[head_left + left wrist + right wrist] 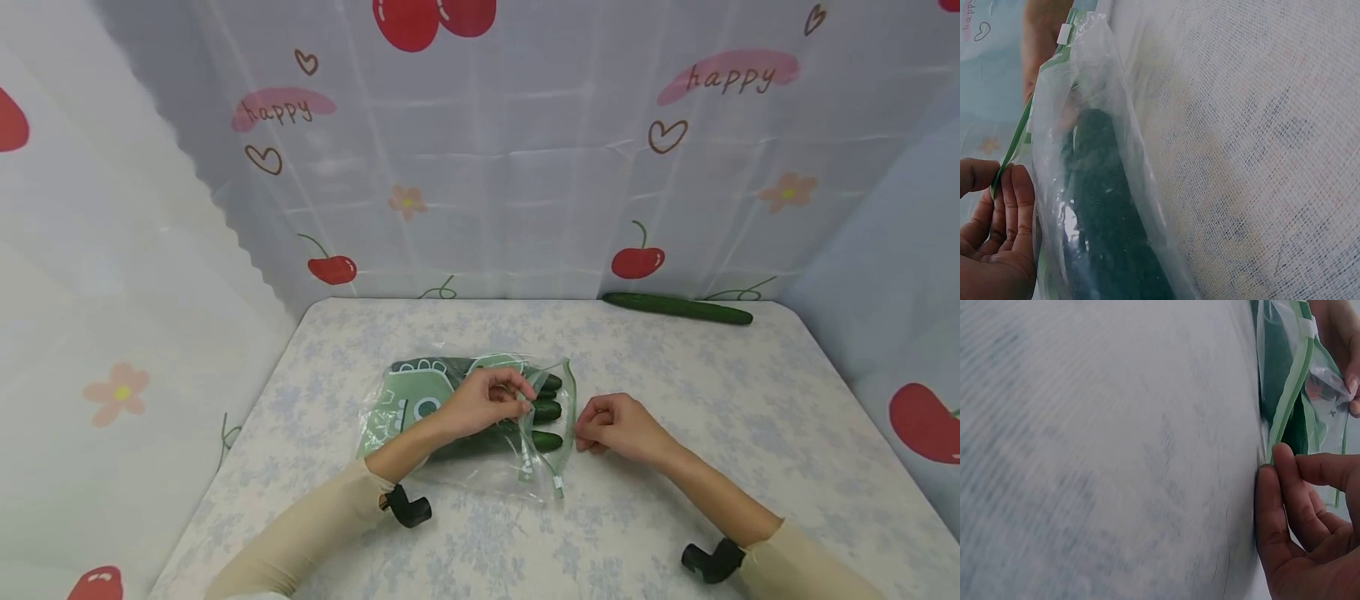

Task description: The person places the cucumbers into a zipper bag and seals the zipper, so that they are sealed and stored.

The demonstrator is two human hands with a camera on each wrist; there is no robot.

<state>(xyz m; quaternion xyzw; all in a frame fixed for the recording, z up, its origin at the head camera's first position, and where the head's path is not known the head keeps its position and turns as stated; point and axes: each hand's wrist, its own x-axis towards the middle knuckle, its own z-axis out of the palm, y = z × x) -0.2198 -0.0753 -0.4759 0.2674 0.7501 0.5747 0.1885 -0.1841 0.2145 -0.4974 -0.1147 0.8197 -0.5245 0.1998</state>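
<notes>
A pale curtain printed with cherries, flowers and brown hearts hangs behind the blue-mottled white tabletop.

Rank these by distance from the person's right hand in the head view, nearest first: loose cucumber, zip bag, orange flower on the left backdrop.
1. Zip bag: just left, its open edge at the right hand.
2. Loose cucumber: ahead and slightly right, at the back of the table.
3. Orange flower: far left, on the backdrop.

The left hand and the printed bag hide much of the cucumbers, their number unclear; the near edge of the table is cut off.
</notes>
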